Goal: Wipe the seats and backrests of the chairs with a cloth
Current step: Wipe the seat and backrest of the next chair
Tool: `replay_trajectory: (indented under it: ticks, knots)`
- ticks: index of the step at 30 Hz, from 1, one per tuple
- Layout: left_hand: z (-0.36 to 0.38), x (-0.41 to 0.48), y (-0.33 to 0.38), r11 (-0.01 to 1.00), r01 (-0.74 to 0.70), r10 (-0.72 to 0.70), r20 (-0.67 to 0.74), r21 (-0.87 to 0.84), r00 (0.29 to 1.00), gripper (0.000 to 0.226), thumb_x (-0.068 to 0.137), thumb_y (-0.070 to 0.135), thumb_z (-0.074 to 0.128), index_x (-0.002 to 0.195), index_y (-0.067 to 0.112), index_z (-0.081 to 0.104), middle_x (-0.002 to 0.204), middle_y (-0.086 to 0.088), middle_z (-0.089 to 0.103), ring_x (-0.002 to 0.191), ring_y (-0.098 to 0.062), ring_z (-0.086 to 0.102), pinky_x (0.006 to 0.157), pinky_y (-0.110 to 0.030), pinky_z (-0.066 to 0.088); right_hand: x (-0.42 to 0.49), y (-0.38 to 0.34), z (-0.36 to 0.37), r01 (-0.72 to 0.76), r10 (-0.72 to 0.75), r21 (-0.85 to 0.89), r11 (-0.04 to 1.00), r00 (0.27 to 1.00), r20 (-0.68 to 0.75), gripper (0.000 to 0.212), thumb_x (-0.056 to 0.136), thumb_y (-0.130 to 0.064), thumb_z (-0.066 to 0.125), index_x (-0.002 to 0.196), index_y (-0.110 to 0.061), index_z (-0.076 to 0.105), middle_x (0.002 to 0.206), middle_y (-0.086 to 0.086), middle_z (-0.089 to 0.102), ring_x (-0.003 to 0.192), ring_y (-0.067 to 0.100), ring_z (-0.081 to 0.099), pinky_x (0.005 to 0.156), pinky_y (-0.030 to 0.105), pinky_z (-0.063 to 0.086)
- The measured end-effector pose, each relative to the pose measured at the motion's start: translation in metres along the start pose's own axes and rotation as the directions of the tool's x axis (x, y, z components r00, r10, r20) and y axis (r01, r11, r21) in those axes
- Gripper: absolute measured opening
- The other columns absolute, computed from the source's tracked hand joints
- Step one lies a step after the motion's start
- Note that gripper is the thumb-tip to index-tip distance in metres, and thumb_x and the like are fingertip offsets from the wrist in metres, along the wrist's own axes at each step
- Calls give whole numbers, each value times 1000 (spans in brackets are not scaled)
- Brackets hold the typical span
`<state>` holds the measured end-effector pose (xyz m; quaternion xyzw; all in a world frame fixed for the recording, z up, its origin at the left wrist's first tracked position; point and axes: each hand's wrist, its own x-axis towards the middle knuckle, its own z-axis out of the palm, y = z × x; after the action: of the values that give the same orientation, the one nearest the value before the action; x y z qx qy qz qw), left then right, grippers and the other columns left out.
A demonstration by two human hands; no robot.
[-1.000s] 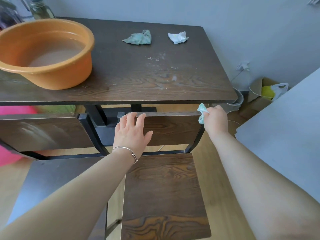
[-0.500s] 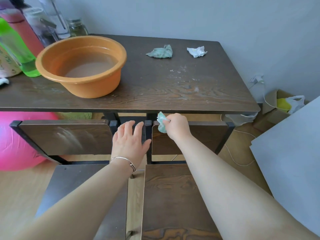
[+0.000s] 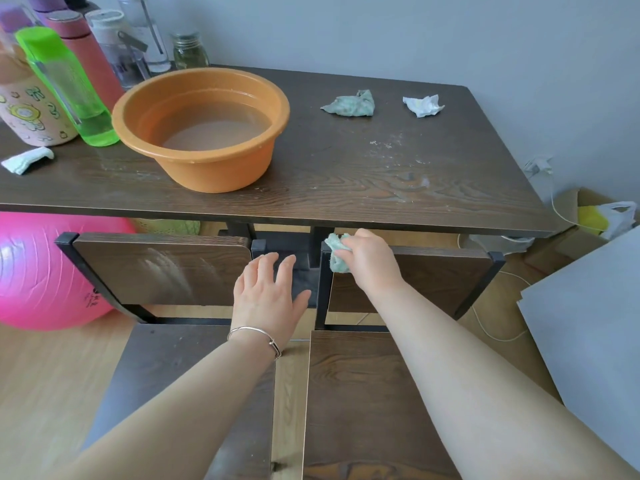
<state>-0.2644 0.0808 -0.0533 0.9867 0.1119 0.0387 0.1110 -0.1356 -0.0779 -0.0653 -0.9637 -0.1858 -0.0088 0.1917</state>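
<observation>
The right hand grips the bunched cloth at the top left corner of the right chair's backrest; the board's long axis runs rightward from the grip, so the wipe likely goes that way; the left hand, fingers spread and empty, is nearer the left chair's backrest.

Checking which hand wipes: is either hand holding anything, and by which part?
The right hand grips the bunched green cloth, fingers curled round its right side, at the right chair's backrest. The left hand holds nothing, fingers straight.
</observation>
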Motion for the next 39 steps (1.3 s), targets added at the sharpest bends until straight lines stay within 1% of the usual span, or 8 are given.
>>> replay_trajectory:
  ticks: [7,12,20,25,31,34,37,39]
  knots:
    - [11,0,20,1000,-22,22,57,3,998,63,94,54,44,148,27,28,149,-2,30,138,-24,25,112,-42,28,-10,45,-25,-58,57,-25,998,998,-27,34,99,-35,55,125,-15,64,109,1,59,95,13,60,74,19,49]
    - [21,1,56,998,-66,63,106,25,992,64,95,56,40,150,28,22,152,-1,27,141,-24,22,115,-41,26,-19,90,-53,-160,160,-37,986,987,-25,36,98,-34,57,128,-15,62,116,2,60,102,16,61,83,24,53]
    - [27,5,98,993,-120,119,120,6,986,64,95,57,39,151,30,22,153,0,25,142,-22,21,116,-41,27,-32,176,-94,-341,339,-78,937,940,-37,38,100,-34,54,131,-13,62,116,6,61,100,19,61,80,29,57]
    - [34,4,98,990,-137,134,140,14,981,64,96,57,37,151,30,21,153,0,24,142,-22,21,116,-41,27,-38,177,-94,-276,277,53,960,961,-9,50,101,-24,51,147,-33,35,139,1,52,118,19,56,90,33,55]
    - [34,-1,81,993,-119,114,155,24,981,64,95,58,37,150,30,21,153,0,25,142,-23,21,116,-42,26,-41,149,-77,-121,124,136,983,992,-15,43,104,-18,45,145,-31,45,126,0,54,115,14,53,87,21,49]
    - [28,-3,65,995,-97,92,151,21,984,64,95,58,37,150,30,20,153,0,25,142,-23,21,116,-42,26,-29,108,-62,-82,80,188,979,997,18,46,103,-20,46,147,-32,39,133,0,53,119,16,54,91,25,50]
    - [21,-6,47,996,-79,74,137,29,988,64,96,57,38,151,29,21,152,0,25,141,-23,21,116,-41,25,-11,65,-49,-75,65,232,970,996,53,48,101,-22,51,142,-39,30,113,0,60,99,15,63,78,27,57]
    - [17,-9,36,998,-57,53,132,29,990,63,96,56,38,151,29,20,153,0,23,142,-23,20,116,-40,24,1,40,-39,-17,2,236,972,998,63,38,101,-23,51,132,-37,35,96,-2,60,84,14,63,62,21,52]
